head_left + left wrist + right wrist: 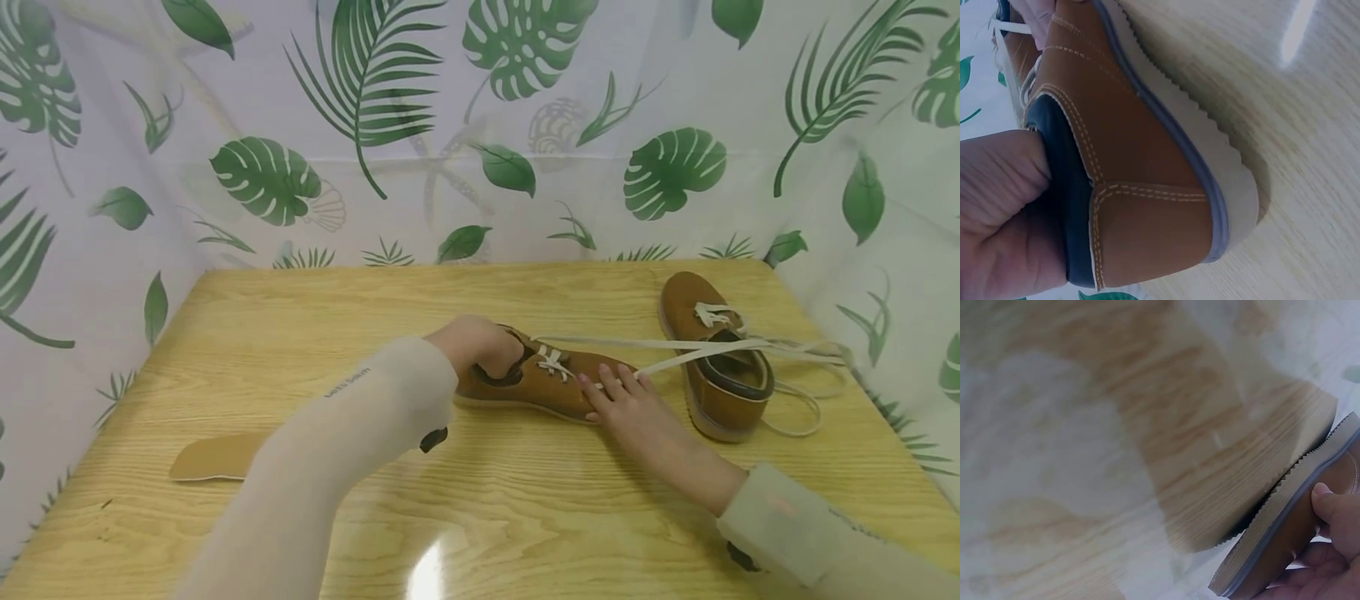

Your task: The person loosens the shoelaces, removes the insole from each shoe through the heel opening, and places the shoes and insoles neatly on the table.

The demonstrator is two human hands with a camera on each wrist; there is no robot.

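Observation:
A brown lace-up shoe (536, 387) lies on its sole at the middle of the table, toe to the right. My left hand (480, 346) reaches into its opening, and the fingers are hidden inside. The dark collar (1063, 181) surrounds that hand in the left wrist view. My right hand (630, 417) holds the toe, its fingers over the top. In the right wrist view the thumb (1329, 503) presses the side just above the pale ridged sole (1266, 522). White laces (553, 360) cross the tongue, with long ends trailing right.
A second brown shoe (723, 400) stands at the right, with long lace ends (697, 352) lying across it and past it. A tan insole (217, 457) lies at the left, partly behind the left sleeve. A leaf-print cloth (420, 192) hangs behind the wooden table (480, 517).

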